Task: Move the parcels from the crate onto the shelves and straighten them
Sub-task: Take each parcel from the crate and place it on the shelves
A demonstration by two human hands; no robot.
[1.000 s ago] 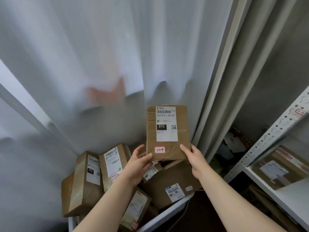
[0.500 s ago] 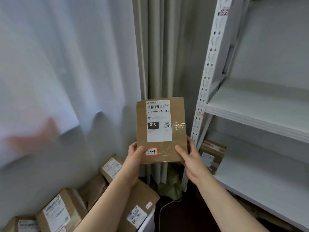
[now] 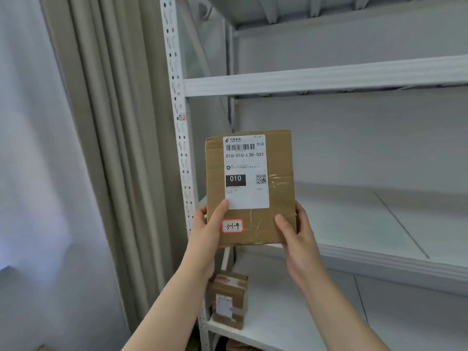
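I hold a flat brown cardboard parcel (image 3: pixel 278 158) upright in front of the white metal shelving. It carries a white shipping label reading 010-010-L30-551 and a small red-edged sticker near its bottom. My left hand (image 3: pixel 206 231) grips its lower left edge, thumb on the front face. My right hand (image 3: pixel 295 236) grips the lower right edge the same way. The parcel hangs just left of the middle shelf (image 3: pixel 367 224), level with its front lip. The crate is out of view.
Another small taped parcel (image 3: pixel 229 300) stands at the left end of the lower shelf (image 3: pixel 291 323). A perforated white upright (image 3: pixel 177 102) frames the shelving's left side. Beige curtain folds (image 3: pixel 109 148) and a white sheer curtain (image 3: pixel 33 160) hang to the left.
I have turned right and lifted the parcel away from the crate toward the shelves. The crate and its parcels have dropped out of view. Both hands keep the same hold.
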